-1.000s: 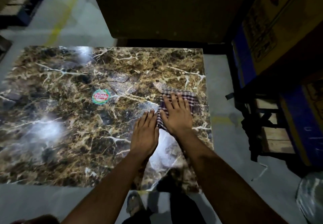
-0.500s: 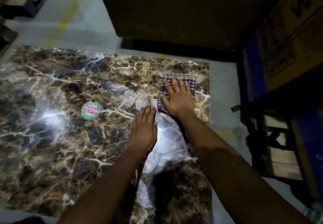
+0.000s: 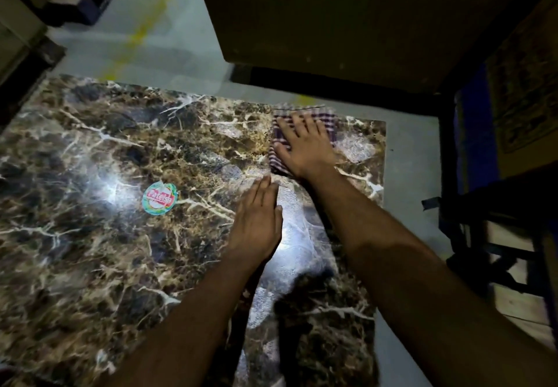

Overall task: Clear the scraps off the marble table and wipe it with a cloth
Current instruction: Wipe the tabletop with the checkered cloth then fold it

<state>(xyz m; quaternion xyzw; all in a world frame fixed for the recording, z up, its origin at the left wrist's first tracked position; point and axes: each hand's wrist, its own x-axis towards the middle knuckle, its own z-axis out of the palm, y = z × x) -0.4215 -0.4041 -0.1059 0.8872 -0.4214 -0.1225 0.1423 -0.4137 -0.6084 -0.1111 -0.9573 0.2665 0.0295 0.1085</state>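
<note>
A brown marble table (image 3: 90, 266) with white veins fills most of the view. My right hand (image 3: 305, 146) presses flat, fingers spread, on a folded checked cloth (image 3: 330, 121) at the table's far right edge. The cloth's far hem reaches the table's back edge. My left hand (image 3: 256, 225) lies flat on the marble nearer to me, fingers together, holding nothing. A round green and red sticker (image 3: 159, 199) lies on the marble to the left of my left hand.
A large dark box (image 3: 332, 18) stands on the floor just behind the table. To the right are a blue frame (image 3: 471, 133) and a wooden pallet (image 3: 513, 281). Grey floor (image 3: 136, 33) with a yellow line lies at the back left.
My right hand has pushed the cloth away from me, from the table's middle right up to its far edge. My left hand has stayed flat on the marble.
</note>
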